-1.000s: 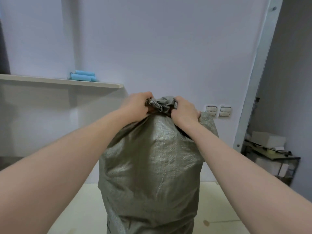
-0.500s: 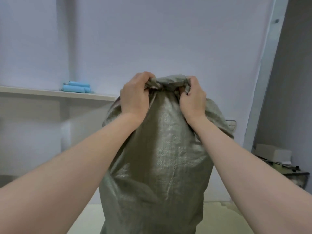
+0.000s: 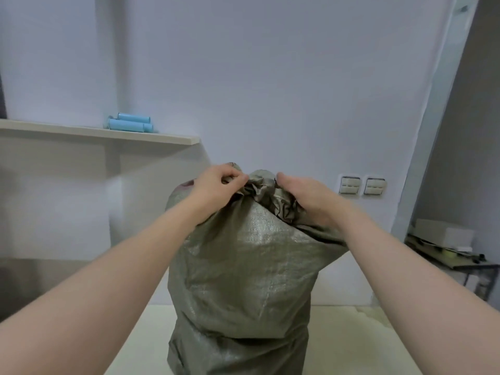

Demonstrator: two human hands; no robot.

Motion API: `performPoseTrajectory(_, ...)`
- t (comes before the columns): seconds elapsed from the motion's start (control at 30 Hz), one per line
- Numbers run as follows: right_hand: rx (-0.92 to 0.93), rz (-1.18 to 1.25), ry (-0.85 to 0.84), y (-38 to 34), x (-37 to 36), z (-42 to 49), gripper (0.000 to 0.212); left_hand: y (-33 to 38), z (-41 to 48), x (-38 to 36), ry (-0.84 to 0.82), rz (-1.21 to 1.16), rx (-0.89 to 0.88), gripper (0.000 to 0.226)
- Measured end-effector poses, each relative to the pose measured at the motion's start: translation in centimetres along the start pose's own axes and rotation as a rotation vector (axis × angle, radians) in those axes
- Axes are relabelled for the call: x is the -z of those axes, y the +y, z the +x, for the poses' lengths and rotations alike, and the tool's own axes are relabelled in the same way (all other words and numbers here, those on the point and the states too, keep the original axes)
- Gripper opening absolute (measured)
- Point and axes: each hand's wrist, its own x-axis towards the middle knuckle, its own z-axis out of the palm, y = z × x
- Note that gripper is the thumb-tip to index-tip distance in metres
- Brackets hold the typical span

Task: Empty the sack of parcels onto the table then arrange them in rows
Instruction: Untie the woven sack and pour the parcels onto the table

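Observation:
A full grey-green woven sack [image 3: 243, 272] stands upright on the pale table [image 3: 351, 345] straight in front of me. Its mouth is bunched into a crumpled knot at the top. My left hand [image 3: 216, 185] pinches the bunched fabric on the left side of that knot. My right hand [image 3: 303, 193] lies on the right side of the knot, its fingers curled into the folds. The parcels are hidden inside the sack.
A wall shelf [image 3: 100, 133] at the left carries light blue rolls [image 3: 130, 124]. Two wall switches [image 3: 362, 185] sit behind the sack at the right. A low rack with white boxes [image 3: 446, 239] stands at the far right.
The sack's top was raised high half a second ago and has come back down. Both hands have shifted their hold on the bunched mouth, which now looks looser.

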Motion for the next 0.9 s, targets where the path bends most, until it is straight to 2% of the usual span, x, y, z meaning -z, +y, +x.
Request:
performPoseTrajectory(0.03, 0.047, -0.067, 0.015, -0.1, 0.3, -0.5, 0.029, 0.0, -0.3, 0.5, -0.04, -0.054, 0.037, 0.021)
performPoseTrajectory(0.07, 0.087, -0.132, 0.039, 0.2, 0.6, -0.8, 0.025, -0.1, -0.4, 0.9, -0.088, -0.051, 0.055, 0.027)
performPoseTrajectory(0.1, 0.087, -0.171, 0.056, 0.2, 0.9, -1.2, 0.033, -0.3, -0.4, 1.4, -0.142, -0.009, 0.069, 0.044)
performPoseTrajectory(0.17, 0.046, -0.244, 0.025, 0.5, 1.0, -1.4, 0.065, -0.3, -0.3, 2.2, -0.229, 0.042, 0.149, 0.088)
performPoseTrajectory(0.23, 0.016, -0.52, -0.007, 0.6, 0.6, -1.7, 0.095, 0.1, -0.2, 3.0, -0.343, 0.049, 0.277, 0.112)
performPoseTrajectory(0.27, 0.008, -0.64, -0.024, 0.7, 0.4, -1.6, 0.102, 0.4, -0.2, 3.3, -0.413, 0.106, 0.299, 0.116)
performPoseTrajectory(0.33, -0.025, -0.709, -0.103, 0.5, 0.0, -1.7, 0.105, 0.9, -0.4, 3.6, -0.506, 0.345, 0.272, 0.116)
performPoseTrajectory(0.4, -0.075, -0.721, -0.16, 0.2, -0.5, -2.0, 0.105, 1.0, -0.8, 3.5, -0.535, 0.444, 0.22, 0.099)
performPoseTrajectory(0.47, -0.095, -0.819, -0.109, -0.2, -1.2, -2.2, 0.102, 0.8, -1.4, 3.1, -0.528, 0.409, 0.142, 0.08)
performPoseTrajectory(0.53, -0.074, -0.896, -0.001, -0.3, -2.2, -2.5, 0.088, 0.9, -2.2, 2.5, -0.476, 0.42, 0.058, 0.068)
performPoseTrajectory(0.6, -0.033, -0.869, 0.162, -0.1, -3.3, -2.7, 0.072, 1.0, -2.9, 1.8, -0.372, 0.493, -0.005, 0.06)
performPoseTrajectory(0.67, 0.026, -0.726, 0.345, 0.3, -3.8, -2.8, 0.059, 0.7, -2.9, 1.4, -0.223, 0.493, -0.006, 0.048)
performPoseTrajectory(0.73, 0.09, -0.545, 0.512, 0.2, -3.7, -2.5, 0.049, 0.6, -2.7, 1.3, -0.063, 0.379, -0.003, 0.039)
performPoseTrajectory(0.8, 0.156, -0.463, 0.612, -0.9, -3.1, -2.0, 0.043, 1.0, -2.0, 1.6, 0.074, 0.307, -0.06, 0.043)
performPoseTrajectory(0.9, 0.27, -0.419, 0.723, -4.0, -1.6, -0.9, 0.043, 3.2, -0.7, 2.7, 0.262, 0.372, -0.155, 0.044)
